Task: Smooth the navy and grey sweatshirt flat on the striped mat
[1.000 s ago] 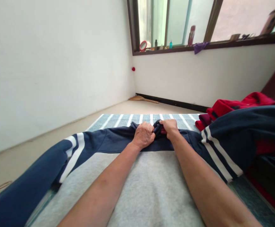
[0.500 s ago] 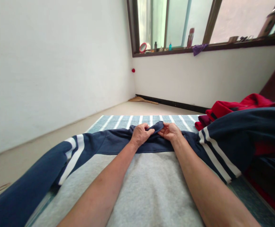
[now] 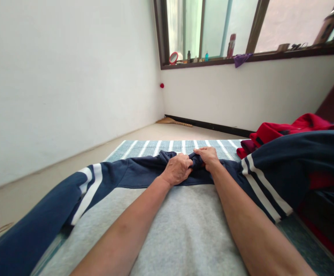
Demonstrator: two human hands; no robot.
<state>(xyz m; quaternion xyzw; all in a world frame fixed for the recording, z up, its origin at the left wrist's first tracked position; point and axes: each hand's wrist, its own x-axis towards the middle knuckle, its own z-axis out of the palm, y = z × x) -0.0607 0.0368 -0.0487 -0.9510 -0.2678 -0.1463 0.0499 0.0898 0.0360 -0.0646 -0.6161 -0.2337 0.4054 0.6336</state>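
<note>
Spread out before me is a grey and navy sweatshirt, its sleeves stretched to both sides with white stripes on each. At its far end, the navy collar is bunched up between my two hands. My left hand has its fingers curled round the collar fabric. Just to the right, my right hand pinches the same fabric between thumb and fingers. The fingertips of both hands are partly hidden in the folds.
Under the sweatshirt lies a blue-and-white striped cloth. Red clothing is piled at the right, partly under the right sleeve. A brush-like wooden item lies on the floor by the far wall. Bottles and a round mirror stand on the windowsill.
My left hand has shifted right and turned its knuckles up over the collar. My right hand has moved slightly right, and the collar is more crumpled between them.
</note>
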